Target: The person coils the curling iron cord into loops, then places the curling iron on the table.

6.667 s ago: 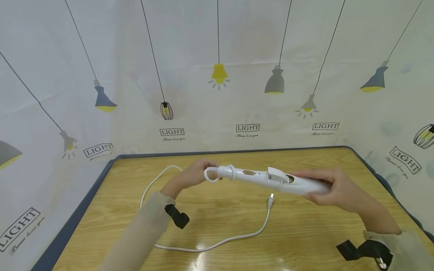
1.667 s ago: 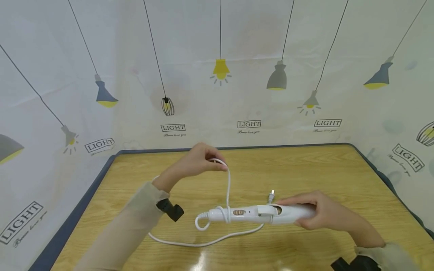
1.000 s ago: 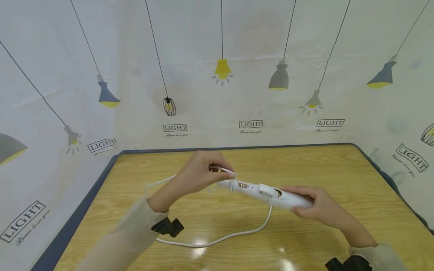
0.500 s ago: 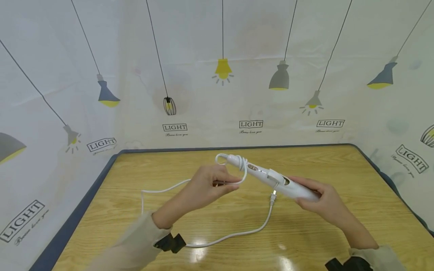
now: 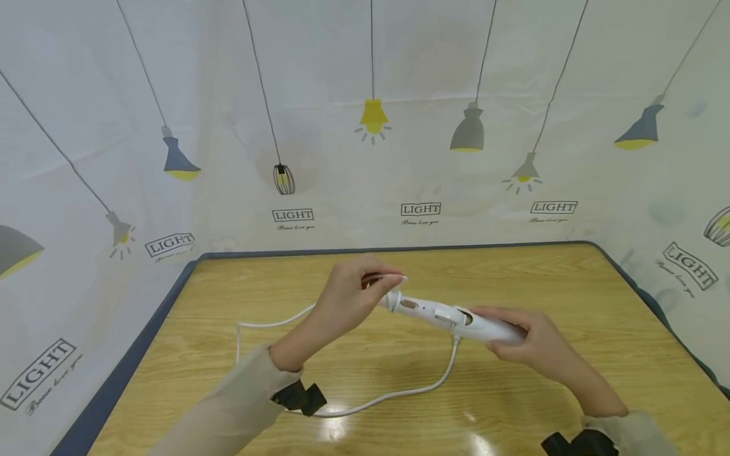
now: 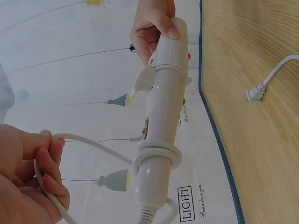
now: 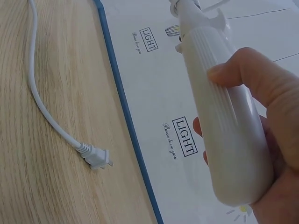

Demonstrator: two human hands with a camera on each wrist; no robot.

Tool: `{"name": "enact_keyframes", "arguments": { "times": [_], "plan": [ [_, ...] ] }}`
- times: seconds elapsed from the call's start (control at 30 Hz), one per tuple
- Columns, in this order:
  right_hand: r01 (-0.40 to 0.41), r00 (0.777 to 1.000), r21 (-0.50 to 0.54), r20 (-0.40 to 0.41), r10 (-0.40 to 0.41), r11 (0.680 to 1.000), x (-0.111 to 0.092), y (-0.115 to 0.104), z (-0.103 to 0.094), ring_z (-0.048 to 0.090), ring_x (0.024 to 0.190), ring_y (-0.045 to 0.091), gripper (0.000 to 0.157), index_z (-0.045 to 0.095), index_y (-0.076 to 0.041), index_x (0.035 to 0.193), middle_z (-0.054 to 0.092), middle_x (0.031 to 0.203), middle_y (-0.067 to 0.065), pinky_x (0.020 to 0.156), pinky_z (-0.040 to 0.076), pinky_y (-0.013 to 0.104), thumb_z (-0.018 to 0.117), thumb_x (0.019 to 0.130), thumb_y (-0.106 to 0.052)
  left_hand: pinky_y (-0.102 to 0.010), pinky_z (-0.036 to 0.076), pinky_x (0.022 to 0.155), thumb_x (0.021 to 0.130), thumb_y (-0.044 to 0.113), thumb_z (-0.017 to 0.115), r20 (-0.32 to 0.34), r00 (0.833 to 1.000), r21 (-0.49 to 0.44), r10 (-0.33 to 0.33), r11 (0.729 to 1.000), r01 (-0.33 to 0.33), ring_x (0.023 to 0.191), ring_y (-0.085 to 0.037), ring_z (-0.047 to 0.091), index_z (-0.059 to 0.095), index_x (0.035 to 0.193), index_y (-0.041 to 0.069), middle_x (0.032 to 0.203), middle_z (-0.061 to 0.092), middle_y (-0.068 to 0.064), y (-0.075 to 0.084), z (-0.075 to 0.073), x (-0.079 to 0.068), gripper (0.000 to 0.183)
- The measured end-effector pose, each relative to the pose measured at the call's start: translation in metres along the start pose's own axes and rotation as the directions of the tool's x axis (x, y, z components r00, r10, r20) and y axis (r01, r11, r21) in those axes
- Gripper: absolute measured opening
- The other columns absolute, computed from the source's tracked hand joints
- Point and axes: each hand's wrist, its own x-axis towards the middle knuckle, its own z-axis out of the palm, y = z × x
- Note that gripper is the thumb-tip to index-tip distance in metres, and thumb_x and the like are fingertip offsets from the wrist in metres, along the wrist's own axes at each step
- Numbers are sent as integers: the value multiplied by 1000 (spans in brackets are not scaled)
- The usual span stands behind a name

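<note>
My right hand grips the wide, ribbed end of a white curling iron, held above the table and tilted, its cord end toward the left hand. The right wrist view shows the thumb along the ribs. My left hand pinches the white power cord beside the handle. In the left wrist view, cord loops circle the handle near its cord end, and the held cord runs off from them. The left hand hides that end in the head view.
The cord's free part curves across the wooden table. Its two-pin plug lies on the wood below the curling iron. A lamp-print sheet stands behind the table's dark blue edge.
The left hand has carried the cord round the handle, passing in front and now back above it. More loops circle the handle than at first. The right hand keeps its grip; the iron's tilt has varied.
</note>
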Motion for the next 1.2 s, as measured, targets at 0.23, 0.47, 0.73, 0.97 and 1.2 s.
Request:
{"name": "enact_keyframes", "arguments": {
  "times": [0.23,0.47,0.73,0.97,1.2],
  "plan": [
    [50,996,6,75,-50,999,2,-1,3,55,79,14,48,62,-14,121,60,114,15,54,49,29,73,76,-4,-22,36,50,85,7,65,-34,999,17,9,1000,-9,56,-7,42,71,87,4,74,60,1,-4,4,4,7],
    [80,987,30,140,-83,996,-1,1,4,55,77,13,50,61,-17,122,62,113,8,58,49,29,72,76,-1,-23,34,49,86,8,64,-64,997,3,-41,999,41,53,-11,40,71,89,1,71,61,-3,-18,-7,12,11],
    [188,964,98,174,-203,977,-4,-1,4,55,79,13,54,61,-13,122,61,116,0,60,48,29,71,73,6,-23,39,51,86,12,65,-18,983,8,-185,983,185,57,-10,50,72,87,-1,74,66,-7,-50,-18,16,15],
    [216,945,94,232,-232,972,-5,-8,5,55,81,11,55,63,-16,120,62,116,2,57,49,29,70,71,7,-23,43,53,86,15,65,141,958,65,-249,968,242,58,-8,51,73,89,3,75,67,-3,-66,-11,15,15],
    [220,936,30,275,-220,975,-2,-10,9,55,80,8,53,63,-19,119,63,112,6,59,49,26,72,71,1,-24,46,55,86,15,65,219,961,59,-167,986,158,60,-9,52,72,91,4,78,66,-2,-50,-3,13,13]
  ]
}}
